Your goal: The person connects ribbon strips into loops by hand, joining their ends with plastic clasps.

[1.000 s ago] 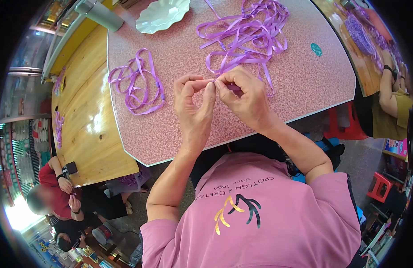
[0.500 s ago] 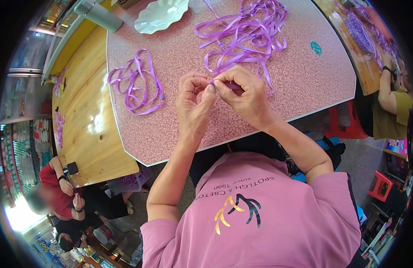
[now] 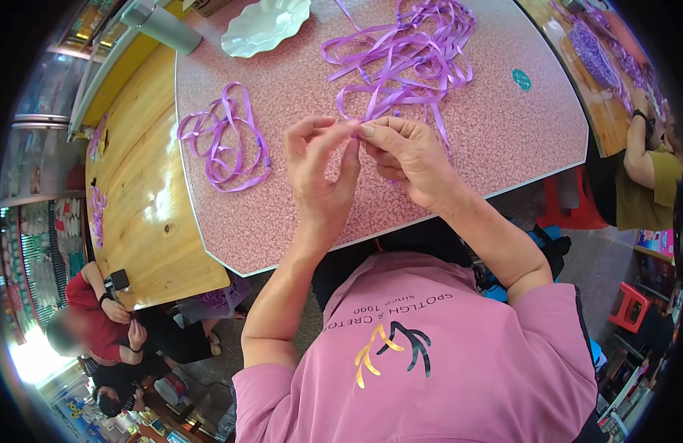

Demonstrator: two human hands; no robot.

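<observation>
My left hand (image 3: 318, 166) and my right hand (image 3: 415, 159) meet at their fingertips over the near part of the pink table. Between them is a small part of a purple ribbon (image 3: 392, 97), mostly covered by the fingers. My right thumb and index finger pinch it. On the other side, my left thumb and index finger close on the same spot, with the other left fingers curled loosely. From there the ribbon leads up into a tangled pile of purple ribbons (image 3: 422, 46). A separate looped purple ribbon (image 3: 227, 148) lies left of my left hand.
A white scalloped dish (image 3: 264, 29) and a grey-green bottle (image 3: 160, 28) stand at the far left. A round green sticker (image 3: 521, 80) is on the pink tabletop (image 3: 504, 140). A wooden table (image 3: 145, 184) adjoins on the left. Co-workers sit at left and right.
My left fingers have spread slightly and its thumb has straightened. My right hand has turned, its thumb now lying across the top. The ribbons on the table stay as they were.
</observation>
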